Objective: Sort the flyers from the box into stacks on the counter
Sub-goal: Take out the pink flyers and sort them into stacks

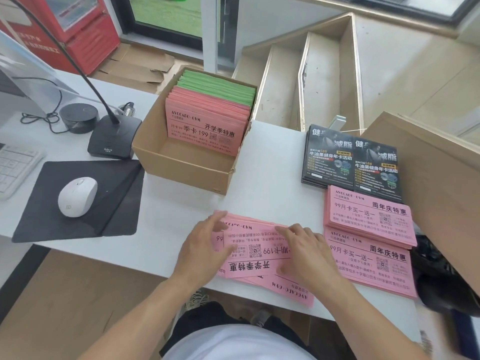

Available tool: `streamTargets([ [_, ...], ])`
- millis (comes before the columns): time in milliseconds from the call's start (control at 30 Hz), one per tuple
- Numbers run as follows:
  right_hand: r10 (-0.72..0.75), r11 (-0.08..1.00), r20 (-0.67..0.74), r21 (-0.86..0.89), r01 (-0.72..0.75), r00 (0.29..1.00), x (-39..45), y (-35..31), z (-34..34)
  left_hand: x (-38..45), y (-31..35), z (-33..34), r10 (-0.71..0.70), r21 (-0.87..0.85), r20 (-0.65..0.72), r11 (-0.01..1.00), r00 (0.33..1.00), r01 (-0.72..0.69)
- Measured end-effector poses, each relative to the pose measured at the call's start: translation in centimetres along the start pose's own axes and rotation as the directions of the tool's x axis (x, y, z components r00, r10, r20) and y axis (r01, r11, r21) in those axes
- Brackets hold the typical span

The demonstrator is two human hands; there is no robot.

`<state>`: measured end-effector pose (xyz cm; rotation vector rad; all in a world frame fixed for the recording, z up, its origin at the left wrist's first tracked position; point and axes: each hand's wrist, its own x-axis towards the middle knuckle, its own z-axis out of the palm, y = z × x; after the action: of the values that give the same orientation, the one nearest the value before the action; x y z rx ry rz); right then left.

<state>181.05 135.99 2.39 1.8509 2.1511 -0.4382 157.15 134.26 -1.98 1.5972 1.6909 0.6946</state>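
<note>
two hands work at the near edge of a white counter (272, 162). far left sits a keyboard (15, 165), then a white mouse (77, 196) on a black mouse pad (109, 203), with a gooseneck microphone base (114, 137) behind it. next comes the cardboard box (181, 162), holding upright pink flyers (207, 126) in front and green flyers (218, 85) behind. below it, the left hand (205, 245) lies flat with fingers spread, resting on the left side of a loose pink stack (259, 258) that lies upside down to the camera. the right hand (306, 253), fingers nearly straight, presses on the stack's right side; neither hand clasps anything. further right, two black flyer stacks (350, 162) lie side by side, with two tidy pink stacks (368, 229) nearer, one overlapping the other. a cardboard flap (428, 178) rises at far right.
</note>
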Motion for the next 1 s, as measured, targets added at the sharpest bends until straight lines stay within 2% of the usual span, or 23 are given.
streamTargets([
  [67,0.0,1.0,0.013,-0.018,0.0,1.0,0.1,-0.1,0.0,-0.4,0.0,0.5,0.056,0.143,0.164,0.986,0.985,-0.08],
  [167,0.0,1.0,0.038,-0.027,0.001,0.999,0.2,-0.4,0.1,-0.5,-0.2,1.2,0.063,0.232,0.188,0.967,0.98,-0.107],
  [333,0.005,1.0,0.047,0.006,-0.006,0.999,0.3,-0.9,0.0,-0.4,0.2,1.1,-0.001,0.137,0.185,0.99,0.983,-0.025],
  [500,0.129,0.923,0.036,0.362,-0.134,0.991,-0.4,-0.1,-0.5,-0.1,0.6,-0.2,-0.126,-0.152,0.273,0.973,0.954,0.172],
  [667,0.169,0.826,0.038,0.539,-0.163,0.985,-0.6,1.3,-1.2,0.1,0.6,-1.2,-0.139,-0.202,0.265,0.96,0.954,0.196],
  [833,0.181,0.777,0.033,0.608,-0.163,0.983,-0.4,2.2,-1.7,0.4,1.1,-1.6,-0.147,-0.357,0.253,0.905,0.956,0.233],
  [1000,0.089,0.808,0.026,0.583,-0.088,0.996,-0.4,1.4,-1.8,0.6,1.3,-1.8,-0.162,-0.399,0.158,0.892,0.974,0.212],
])
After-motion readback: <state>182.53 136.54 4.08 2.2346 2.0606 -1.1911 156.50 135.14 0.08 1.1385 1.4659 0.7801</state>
